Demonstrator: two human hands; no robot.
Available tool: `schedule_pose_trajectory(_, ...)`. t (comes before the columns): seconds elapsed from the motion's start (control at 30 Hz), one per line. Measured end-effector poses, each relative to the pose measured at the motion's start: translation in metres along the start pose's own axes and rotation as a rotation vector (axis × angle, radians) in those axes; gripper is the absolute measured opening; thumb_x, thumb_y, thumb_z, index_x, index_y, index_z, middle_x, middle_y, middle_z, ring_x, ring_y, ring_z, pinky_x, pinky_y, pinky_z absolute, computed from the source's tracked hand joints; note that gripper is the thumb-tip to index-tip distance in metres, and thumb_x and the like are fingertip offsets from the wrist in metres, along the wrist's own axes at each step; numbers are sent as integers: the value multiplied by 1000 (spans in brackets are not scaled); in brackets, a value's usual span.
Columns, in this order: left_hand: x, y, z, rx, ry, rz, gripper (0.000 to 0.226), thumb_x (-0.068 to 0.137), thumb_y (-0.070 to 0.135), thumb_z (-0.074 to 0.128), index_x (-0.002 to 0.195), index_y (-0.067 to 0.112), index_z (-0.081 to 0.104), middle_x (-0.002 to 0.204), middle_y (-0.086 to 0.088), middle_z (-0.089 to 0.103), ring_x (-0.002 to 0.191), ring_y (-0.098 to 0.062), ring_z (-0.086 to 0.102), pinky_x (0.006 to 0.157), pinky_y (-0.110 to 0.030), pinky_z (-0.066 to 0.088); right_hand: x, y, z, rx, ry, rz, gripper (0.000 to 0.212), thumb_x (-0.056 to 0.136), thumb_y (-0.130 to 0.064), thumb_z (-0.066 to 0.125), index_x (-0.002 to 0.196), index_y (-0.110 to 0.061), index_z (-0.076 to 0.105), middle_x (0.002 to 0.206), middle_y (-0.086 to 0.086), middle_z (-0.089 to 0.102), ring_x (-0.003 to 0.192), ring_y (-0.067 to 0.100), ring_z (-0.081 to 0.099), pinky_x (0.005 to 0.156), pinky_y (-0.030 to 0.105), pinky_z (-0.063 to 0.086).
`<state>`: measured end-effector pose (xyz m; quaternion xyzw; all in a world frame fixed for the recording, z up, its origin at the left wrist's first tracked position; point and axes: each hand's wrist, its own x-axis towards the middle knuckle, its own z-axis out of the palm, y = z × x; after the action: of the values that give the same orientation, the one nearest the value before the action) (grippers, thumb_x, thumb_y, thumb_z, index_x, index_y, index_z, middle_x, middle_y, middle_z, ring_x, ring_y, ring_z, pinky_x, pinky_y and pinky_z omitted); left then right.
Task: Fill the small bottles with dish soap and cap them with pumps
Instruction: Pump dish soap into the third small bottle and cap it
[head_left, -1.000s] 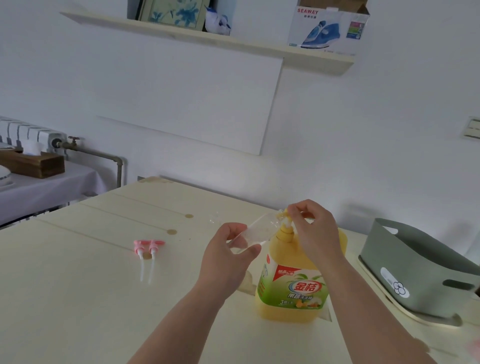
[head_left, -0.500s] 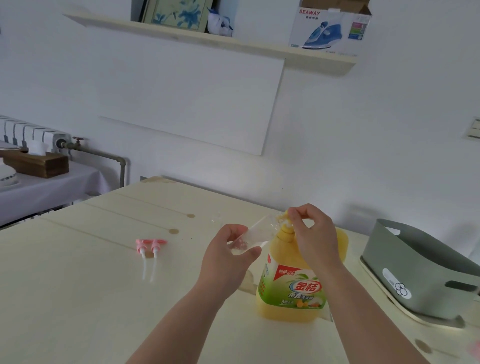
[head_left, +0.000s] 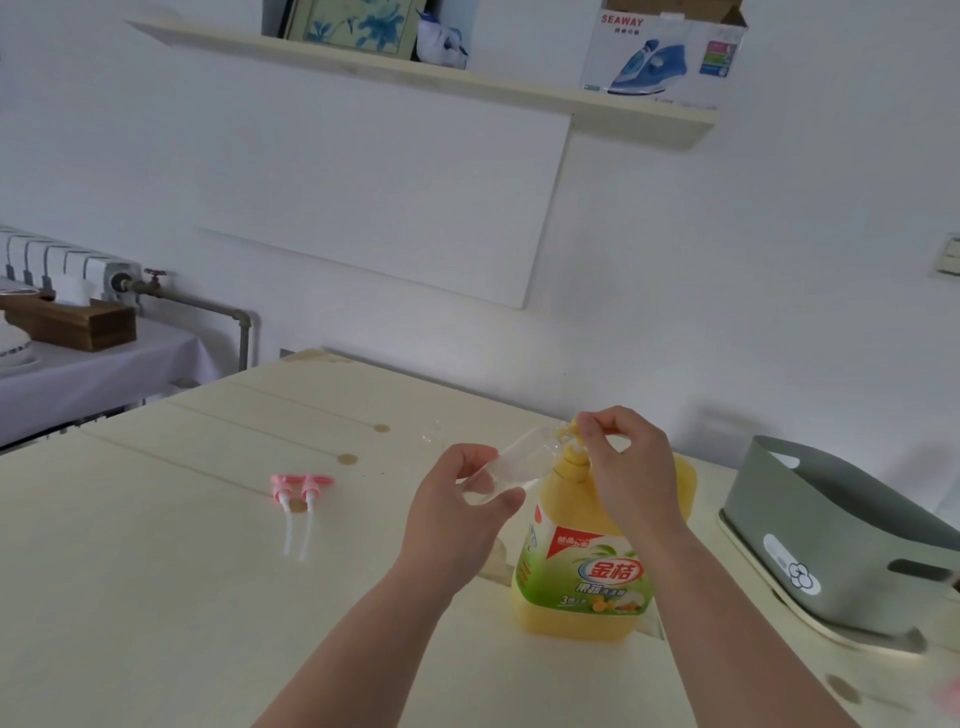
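— Little is changed since a second ago: the small bottle (head_left: 519, 462) is kept tilted at the spout of the dish soap jug (head_left: 597, 571), and no more than a slight settling of the right hand (head_left: 631, 473) on the pump head can be made out.

— How is the bottle held?

— It is gripped near its base by the curled fingers and thumb of the left hand (head_left: 457, 514) and is raised above the table (head_left: 156, 597), with its mouth turned towards the spout. The pump head is pinched under the curled fingers of the right hand. Whether mouth and spout touch cannot be told, since the fingers are in the way. The jug is stood towards the near right of the table, with the grey basket (head_left: 831, 545) near it at the right edge.

— Is soap seen inside?

— None can be made out; the bottle looks clear, so filling is judged barely begun.

— What is called for?

— The mouth should be kept directly under the spout and the head pressed slowly and fully. The bottle should be brought more upright as it fills, and room left for a pump tube. The two pink pumps (head_left: 298, 491), laid left of the table's middle and well apart from the hands, are to be fitted afterwards.
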<state>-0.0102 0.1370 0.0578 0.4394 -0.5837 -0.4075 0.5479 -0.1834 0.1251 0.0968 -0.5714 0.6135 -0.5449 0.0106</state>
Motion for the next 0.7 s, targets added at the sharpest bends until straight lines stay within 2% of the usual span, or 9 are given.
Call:
schedule_pose_trajectory(0.13, -2, 2, 0, 1, -3, 18, 25, 78, 19, 73, 96, 30, 60, 94, 14, 63, 95, -3, 57, 73, -20, 43, 1, 0, 0, -8, -6, 1, 17, 92, -38, 58, 87, -24, 67, 93, -12, 67, 97, 8, 58, 87, 29, 45)
schedule_pose_trajectory(0.3, -2, 6, -1, -13, -1, 19, 25, 79, 20, 73, 96, 31, 59, 94, 9, 64, 97, -3, 57, 83, -27, 48, 6, -6, -4, -49, 0, -7, 14, 92, -39, 57, 86, -30, 66, 95, -13, 66, 100, 10, 58, 91, 35, 46)
schedule_pose_trajectory(0.47, -1, 7, -2, -4, 1, 29, 25, 78, 20, 74, 95, 32, 59, 92, 9, 64, 96, -4, 57, 85, -30, 49, 6, -5, -5, -45, -3, -1, 15, 92, -40, 56, 84, -31, 65, 95, -14, 66, 99, 9, 57, 89, 34, 45)
schedule_pose_trajectory(0.57, -2, 4, -2, -5, -3, 15, 25, 78, 19, 73, 95, 32, 59, 92, 10, 63, 96, -4, 57, 82, -26, 48, -1, -1, -1, 1, 11, 3, 16, 93, -37, 58, 88, -25, 67, 94, -13, 66, 99, 8, 57, 84, 27, 40)
schedule_pose_trajectory(0.7, -4, 3, 0, 3, -7, 12, 23, 80, 21, 72, 97, 29, 59, 93, 9, 63, 96, 1, 54, 67, -14, 39, -3, -3, -1, -20, 12, 7, 15, 93, -38, 58, 89, -25, 67, 95, -14, 64, 97, 7, 53, 84, 24, 35)
